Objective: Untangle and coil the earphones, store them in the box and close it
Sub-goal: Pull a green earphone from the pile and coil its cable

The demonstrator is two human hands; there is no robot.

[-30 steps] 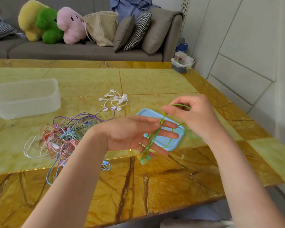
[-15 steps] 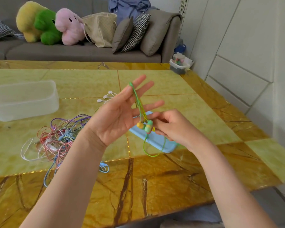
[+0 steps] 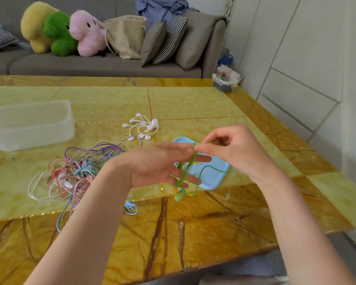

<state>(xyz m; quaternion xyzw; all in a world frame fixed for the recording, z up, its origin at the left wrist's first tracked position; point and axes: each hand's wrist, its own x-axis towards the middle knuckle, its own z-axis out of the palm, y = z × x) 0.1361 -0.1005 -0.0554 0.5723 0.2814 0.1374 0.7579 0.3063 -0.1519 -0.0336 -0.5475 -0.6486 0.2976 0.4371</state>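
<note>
- While the bench [image 3: 193,103] carried a clear box [image 3: 29,124] at far left, a tangled earphone heap [image 3: 76,173] lay nearer.
- Blue lid [image 3: 212,177] sat under the hands.
- Left hand [image 3: 158,165] stayed flat, fingers straight, green earphones [image 3: 185,173] looped around them.
- Right hand [image 3: 232,151] pinched the cord.

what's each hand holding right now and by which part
The right hand pinches the green earphones by the cord near the top of its loops; the cord is wound around the straight fingers of the left hand, earbuds dangling below.
</note>
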